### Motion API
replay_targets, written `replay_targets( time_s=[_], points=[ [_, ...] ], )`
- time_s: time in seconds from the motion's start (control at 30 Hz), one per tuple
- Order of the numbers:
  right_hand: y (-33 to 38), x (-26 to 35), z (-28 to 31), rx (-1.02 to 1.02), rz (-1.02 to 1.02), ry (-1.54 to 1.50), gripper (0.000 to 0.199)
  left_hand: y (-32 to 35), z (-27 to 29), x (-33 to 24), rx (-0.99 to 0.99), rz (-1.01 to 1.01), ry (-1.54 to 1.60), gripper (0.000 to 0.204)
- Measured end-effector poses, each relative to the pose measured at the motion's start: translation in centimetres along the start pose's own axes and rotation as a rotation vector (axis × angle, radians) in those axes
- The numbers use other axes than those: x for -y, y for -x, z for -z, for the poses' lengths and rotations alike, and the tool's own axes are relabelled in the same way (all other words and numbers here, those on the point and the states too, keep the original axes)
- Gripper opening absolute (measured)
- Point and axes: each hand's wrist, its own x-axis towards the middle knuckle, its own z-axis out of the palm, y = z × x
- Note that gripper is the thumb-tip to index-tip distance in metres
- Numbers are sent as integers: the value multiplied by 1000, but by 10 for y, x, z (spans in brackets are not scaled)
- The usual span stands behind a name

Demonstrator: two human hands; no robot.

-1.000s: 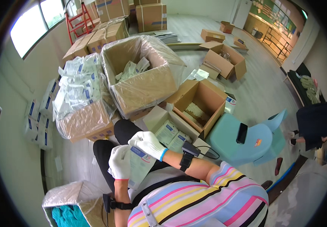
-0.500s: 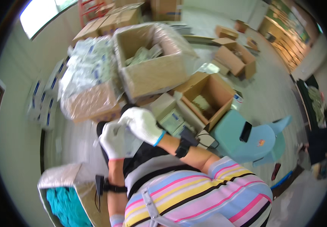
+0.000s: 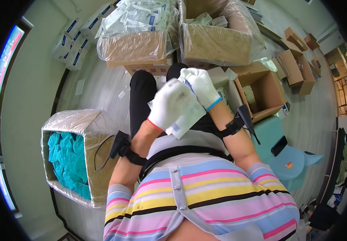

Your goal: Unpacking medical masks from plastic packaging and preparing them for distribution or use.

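Observation:
In front of my lap, a flat white packet with blue print [image 3: 186, 119] hangs between my two gloved hands. My left hand [image 3: 169, 103], in a white knit glove with a red cuff edge, is closed on its left side. Close beside it, my right hand [image 3: 202, 87], in a white glove with a blue cuff edge, has its fingers curled on the packet's upper edge. The fingertips of both hands are partly hidden by the gloves and the packet.
Plastic-lined cartons with similar packets [image 3: 137, 18] and a few packets [image 3: 207, 19] stand ahead. A carton of teal items [image 3: 67, 160] is at left. Right are an open brown carton [image 3: 261, 94] and a light-blue chair [image 3: 288, 158] with a phone [image 3: 279, 146].
My view has turned, so the cartons ahead appear higher and further right. My hands have come nearer my body, and the packet shows more clearly below them.

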Motion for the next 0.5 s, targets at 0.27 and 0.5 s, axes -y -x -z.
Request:
replay_targets(
  time_s=[0.27, 0.5],
  points=[
    [-4, 23, 1, -90, 357, 469, 29, -8, 10, 0, -143, 460, 546, 6],
    [-14, 38, 60, -320, 344, 324, 26, 59, 70, -39, -274, 479, 633, 5]
  ],
)
